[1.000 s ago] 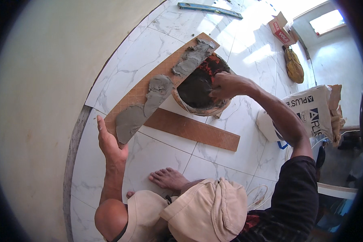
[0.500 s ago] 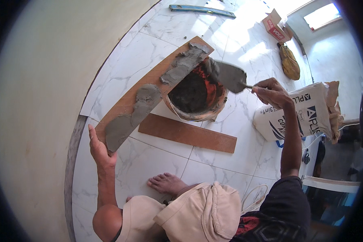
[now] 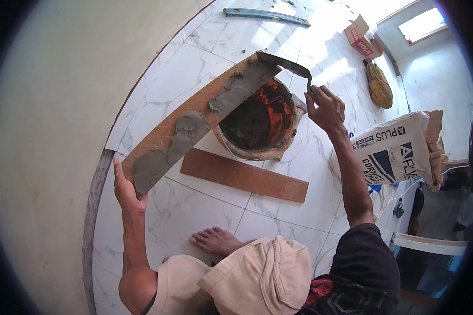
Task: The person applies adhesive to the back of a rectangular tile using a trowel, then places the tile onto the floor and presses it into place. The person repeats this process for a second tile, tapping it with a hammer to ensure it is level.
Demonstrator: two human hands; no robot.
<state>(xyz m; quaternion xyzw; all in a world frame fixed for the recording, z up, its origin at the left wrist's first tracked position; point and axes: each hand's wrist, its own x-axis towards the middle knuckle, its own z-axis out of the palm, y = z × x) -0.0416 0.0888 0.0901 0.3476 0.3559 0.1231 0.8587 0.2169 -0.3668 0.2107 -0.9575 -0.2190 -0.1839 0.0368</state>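
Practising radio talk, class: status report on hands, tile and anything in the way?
Left hand holding tile at near end. Right hand gripping trowel at far end. Mortar patchy on tile. Bucket partly behind tile; no obvious obstruction.

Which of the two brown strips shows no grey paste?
The lower strip, lying on the floor: its visible face is bare. The other strip, held at its near end by the left hand, carries grey paste.

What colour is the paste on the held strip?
The paste is grey, clearest in the head view.
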